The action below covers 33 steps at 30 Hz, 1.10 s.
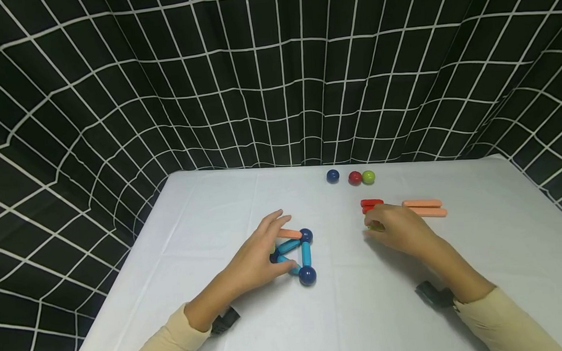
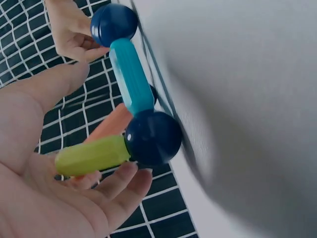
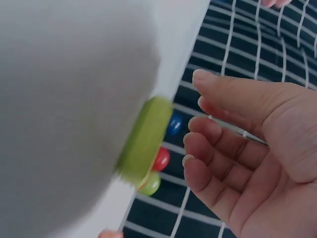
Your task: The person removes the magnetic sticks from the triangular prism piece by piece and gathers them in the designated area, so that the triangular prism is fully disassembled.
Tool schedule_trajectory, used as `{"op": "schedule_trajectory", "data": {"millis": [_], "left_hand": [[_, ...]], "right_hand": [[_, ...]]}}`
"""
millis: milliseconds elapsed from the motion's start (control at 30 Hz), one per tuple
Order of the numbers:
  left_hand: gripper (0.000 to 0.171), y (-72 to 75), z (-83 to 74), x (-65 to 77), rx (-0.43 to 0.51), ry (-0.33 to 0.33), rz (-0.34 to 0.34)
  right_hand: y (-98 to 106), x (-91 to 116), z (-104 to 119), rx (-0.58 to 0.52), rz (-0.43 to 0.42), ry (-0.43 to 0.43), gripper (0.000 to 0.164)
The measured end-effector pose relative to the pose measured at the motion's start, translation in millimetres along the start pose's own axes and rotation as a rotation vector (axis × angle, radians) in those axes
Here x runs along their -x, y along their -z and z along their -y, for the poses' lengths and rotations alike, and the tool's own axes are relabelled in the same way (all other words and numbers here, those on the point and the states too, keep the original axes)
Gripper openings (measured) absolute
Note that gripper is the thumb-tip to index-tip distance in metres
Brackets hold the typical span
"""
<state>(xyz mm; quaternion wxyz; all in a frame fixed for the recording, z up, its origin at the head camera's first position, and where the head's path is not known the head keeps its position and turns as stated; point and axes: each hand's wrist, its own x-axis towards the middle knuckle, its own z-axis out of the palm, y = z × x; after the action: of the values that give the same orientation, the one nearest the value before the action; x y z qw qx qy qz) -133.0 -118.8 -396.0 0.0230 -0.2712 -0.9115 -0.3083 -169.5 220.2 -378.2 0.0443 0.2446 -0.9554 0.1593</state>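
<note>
My left hand (image 1: 253,258) is spread around a triangle of light-blue sticks (image 1: 306,254) joined by navy balls (image 1: 307,275). In the left wrist view, a lime-green stick (image 2: 94,156) rises from a navy ball (image 2: 153,139) between thumb and fingers, with the fingertips close beside it. An orange stick (image 1: 289,234) extends from the triangle's far ball, partly behind the fingers. At the right, my right hand (image 1: 401,230) hovers over another lime-green stick (image 3: 146,141), which lies on the table. Its fingers are loosely bent, and the right wrist view shows a gap between them and that stick.
Two red sticks (image 1: 371,203) lie just beyond the right hand, partly covered by it. Two orange sticks (image 1: 426,212) are to their right. Near the far edge sit loose navy (image 1: 333,176), red (image 1: 355,178) and green (image 1: 368,177) balls. A gridded black curtain (image 1: 268,92) surrounds the white table (image 1: 357,308).
</note>
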Motion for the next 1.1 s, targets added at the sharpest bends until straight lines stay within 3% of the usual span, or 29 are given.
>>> {"op": "schedule_trajectory", "data": {"millis": [167, 433, 767, 900, 1100], "left_hand": [[0.092, 4.3, 3.2, -0.7, 0.085, 0.166, 0.004], [0.089, 6.2, 6.5, -2.9, 0.119, 0.264, 0.067], [0.071, 7.4, 13.5, -4.5, 0.144, 0.192, 0.103], [0.058, 7.9, 15.3, -4.2, 0.146, 0.181, 0.108], [0.064, 8.1, 16.8, -3.3, 0.143, 0.177, 0.115]], "right_hand": [[0, -18, 28, 0.013, 0.019, 0.072, 0.017], [-7, -51, 80, 0.007, 0.061, 0.195, 0.028], [-31, -70, 124, -0.011, -0.044, 0.439, 0.045], [-40, -75, 134, -0.013, -0.049, 0.479, 0.046], [-41, -76, 141, -0.002, -0.104, 0.49, 0.043]]}}
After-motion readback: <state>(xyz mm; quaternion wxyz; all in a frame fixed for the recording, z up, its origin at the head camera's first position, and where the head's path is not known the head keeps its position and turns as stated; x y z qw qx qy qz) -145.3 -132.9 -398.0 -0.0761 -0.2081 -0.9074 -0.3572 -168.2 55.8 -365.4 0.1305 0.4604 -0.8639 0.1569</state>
